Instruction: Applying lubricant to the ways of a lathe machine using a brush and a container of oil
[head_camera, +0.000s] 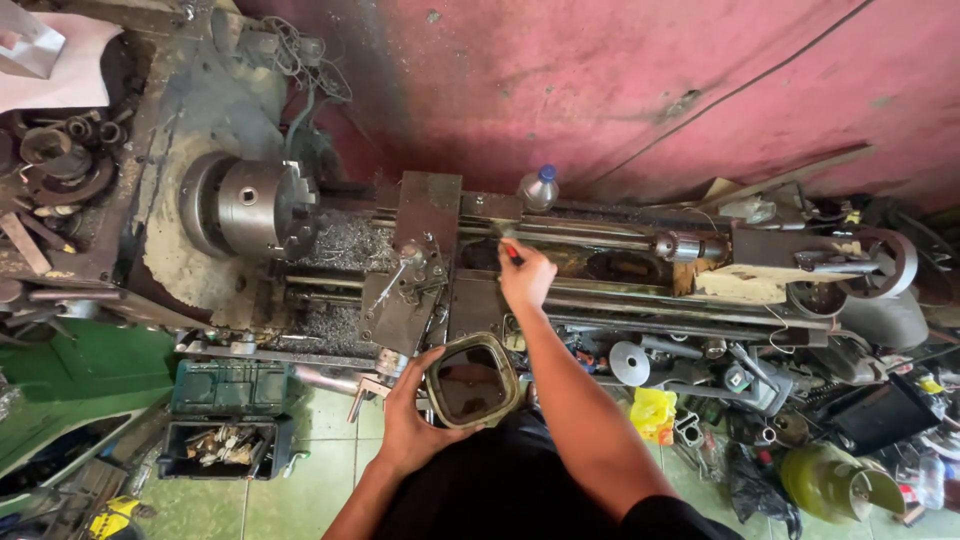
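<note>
I stand at a worn metal lathe (330, 300) and look down on it. My left hand (408, 418) grips a rounded square frame-like part (472, 380), olive and brown, held near my waist in front of the carriage (415, 265). My right hand (526, 275) reaches out over the lathe bed and pinches a small red-tipped tool (510, 250) at the far side of the carriage. The three-jaw chuck (262, 205) at the left holds nothing. Metal chips lie heaped between chuck and carriage.
The tailstock (800, 262) with a drill chuck (678, 246) sits right. A plastic bottle (540, 188) stands against the pink wall. An open green toolbox (228, 415) rests on the tiled floor at left. Clutter, a yellow bag (652, 412) and a green canister (835, 482) fill the right.
</note>
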